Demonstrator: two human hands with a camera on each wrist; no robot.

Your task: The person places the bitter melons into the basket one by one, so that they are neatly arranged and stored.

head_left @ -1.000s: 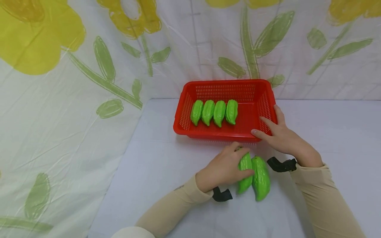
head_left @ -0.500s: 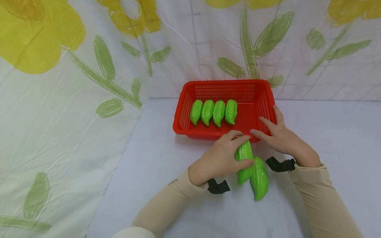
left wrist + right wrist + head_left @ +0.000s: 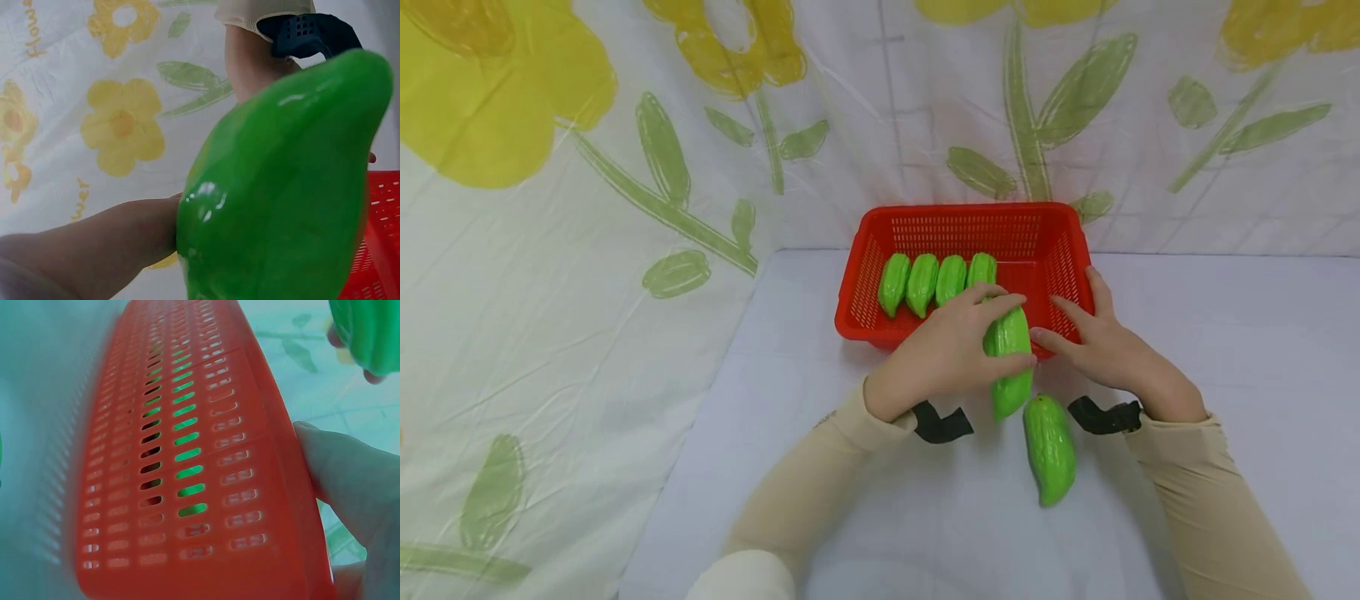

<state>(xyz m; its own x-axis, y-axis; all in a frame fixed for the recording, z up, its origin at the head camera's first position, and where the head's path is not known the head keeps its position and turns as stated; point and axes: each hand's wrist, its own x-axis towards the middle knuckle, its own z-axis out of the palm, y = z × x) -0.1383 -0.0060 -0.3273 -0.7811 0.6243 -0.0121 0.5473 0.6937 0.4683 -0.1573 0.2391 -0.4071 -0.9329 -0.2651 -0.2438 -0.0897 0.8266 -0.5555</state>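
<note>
In the head view my left hand (image 3: 936,350) grips a glossy, ridged green bitter melon (image 3: 1013,358) between thumb and fingers, raised over the front rim of the red basket (image 3: 895,337). That same bitter melon (image 3: 281,187) fills much of the left wrist view. My right hand (image 3: 1105,346) holds the basket's front right corner, fingers spread over the rim; its thumb (image 3: 340,475) shows against the rim in the right wrist view. Several bitter melons (image 3: 922,285) lie in a row in the basket's left part, some partly covered by the left hand. Another bitter melon (image 3: 1050,450) lies on the table before the basket.
A white-covered table (image 3: 820,408) carries the basket. Behind it hangs a white cloth (image 3: 865,150) printed with yellow flowers, which also runs down the left side. Both wrists wear black straps (image 3: 942,423) close to the melons.
My left hand has lifted the bitter melon off the table, away from its neighbour, and moved it forward to the basket's front rim. My right hand has stayed on the basket.
</note>
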